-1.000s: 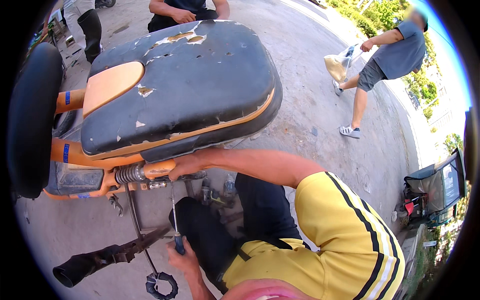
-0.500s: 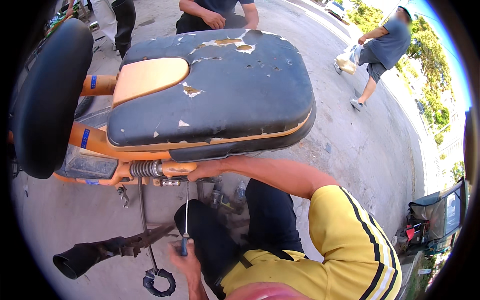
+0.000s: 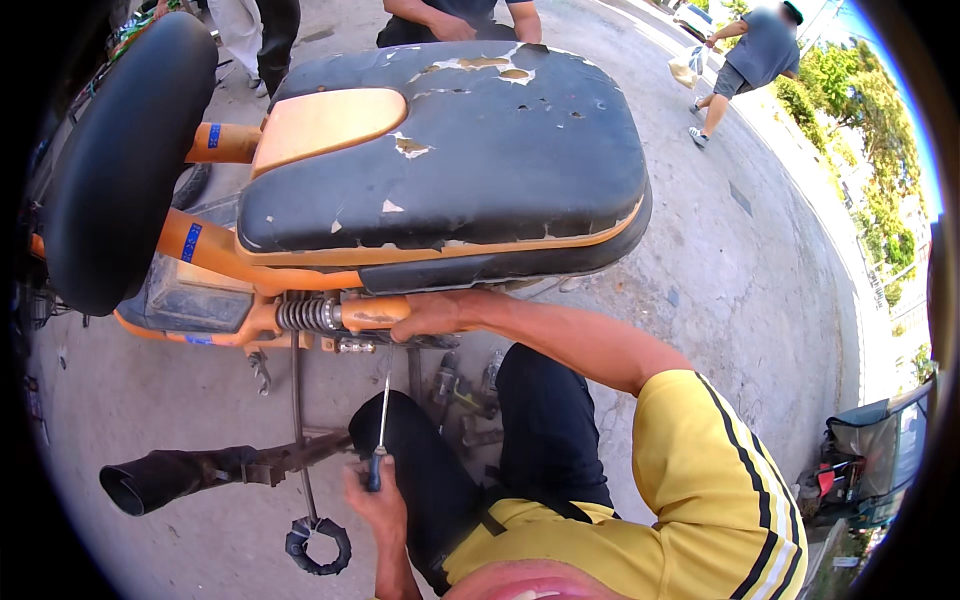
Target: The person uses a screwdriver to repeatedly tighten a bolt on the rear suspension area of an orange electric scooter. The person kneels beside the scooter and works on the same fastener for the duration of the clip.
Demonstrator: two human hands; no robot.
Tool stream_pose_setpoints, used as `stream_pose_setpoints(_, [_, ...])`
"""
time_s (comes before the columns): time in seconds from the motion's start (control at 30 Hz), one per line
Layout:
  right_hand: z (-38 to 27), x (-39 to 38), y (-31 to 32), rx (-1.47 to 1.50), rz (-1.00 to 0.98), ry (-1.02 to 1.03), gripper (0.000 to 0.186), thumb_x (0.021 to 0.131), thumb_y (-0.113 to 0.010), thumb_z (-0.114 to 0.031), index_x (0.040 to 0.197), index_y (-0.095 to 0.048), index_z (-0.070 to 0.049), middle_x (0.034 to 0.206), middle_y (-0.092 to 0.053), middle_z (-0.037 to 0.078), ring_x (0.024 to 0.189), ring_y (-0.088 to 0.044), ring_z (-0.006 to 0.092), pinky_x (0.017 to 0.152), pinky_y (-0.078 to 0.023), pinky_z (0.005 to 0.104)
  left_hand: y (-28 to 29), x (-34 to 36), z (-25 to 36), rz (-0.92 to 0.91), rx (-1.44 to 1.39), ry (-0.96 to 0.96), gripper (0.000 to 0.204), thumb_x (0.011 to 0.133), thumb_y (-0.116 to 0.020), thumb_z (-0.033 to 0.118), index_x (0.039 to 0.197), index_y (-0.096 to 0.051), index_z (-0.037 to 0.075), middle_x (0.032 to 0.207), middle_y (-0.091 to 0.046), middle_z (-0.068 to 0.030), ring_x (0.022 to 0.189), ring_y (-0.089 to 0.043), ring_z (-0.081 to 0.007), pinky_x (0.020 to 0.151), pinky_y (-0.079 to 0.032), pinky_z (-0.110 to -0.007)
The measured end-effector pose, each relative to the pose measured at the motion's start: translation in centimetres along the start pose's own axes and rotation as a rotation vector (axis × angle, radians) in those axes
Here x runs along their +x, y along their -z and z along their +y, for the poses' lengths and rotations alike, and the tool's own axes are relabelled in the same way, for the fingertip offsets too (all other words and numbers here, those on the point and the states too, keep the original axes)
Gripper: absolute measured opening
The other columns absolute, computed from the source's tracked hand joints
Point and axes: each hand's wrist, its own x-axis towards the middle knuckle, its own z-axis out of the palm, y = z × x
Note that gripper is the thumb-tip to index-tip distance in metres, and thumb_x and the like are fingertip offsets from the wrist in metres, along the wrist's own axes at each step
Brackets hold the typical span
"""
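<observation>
My left hand (image 3: 380, 508) is closed around the dark handle of a screwdriver (image 3: 384, 430), its thin metal shaft pointing up toward the underside of an electric scooter. My right hand (image 3: 435, 314) reaches in under the seat and touches the orange end of the shock absorber (image 3: 375, 313); its fingers are mostly hidden there. The shock's grey spring (image 3: 308, 316) shows just left of it. Above spreads the scooter's torn black seat (image 3: 500, 170), with an orange panel (image 3: 330, 125) and a black backrest (image 3: 130, 165).
Left of my knee are a metal rod ending in a black-wrapped ring (image 3: 318, 546) and a rusty bar with a black tubular end (image 3: 175, 477). A power tool (image 3: 447, 378) lies by my legs. One person (image 3: 458, 22) sits beyond the seat; another walks with a bag (image 3: 687, 66).
The scooter sits slightly higher and further right in view. The screwdriver tilts more, its tip a little lower relative to the scooter. The walking person has moved farther away.
</observation>
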Motion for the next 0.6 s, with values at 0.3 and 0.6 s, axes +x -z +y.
stream_pose_setpoints(0.3, [0.9,0.8,-0.6,0.11,-0.022,0.034,0.063,0.079,-0.074,-0.027,0.136,-0.06,-0.005,0.113,-0.066,0.013,0.104,-0.06,0.0226,0.093,-0.047,0.0369,0.9,0.7,0.9,-0.124,-0.491,0.509,0.031,0.095,-0.076,0.022,0.081,-0.052,0.01,0.066,-0.056,0.0002,0.049,-0.044,-0.0055,0.044,-0.028,-0.022])
stream_pose_setpoints(0.6, [-0.6,-1.5,-1.0,-0.406,0.436,0.162,0.051,0.074,-0.074,-0.042,0.111,-0.071,-0.007,0.101,-0.074,0.021,0.101,-0.069,0.0395,0.09,-0.054,0.0488,-0.3,0.7,-0.7,-0.007,-0.132,-0.041,0.034,0.095,-0.078,0.03,0.097,-0.061,0.0,0.085,-0.059,-0.005,0.073,-0.052,-0.0118,0.064,-0.042,-0.028])
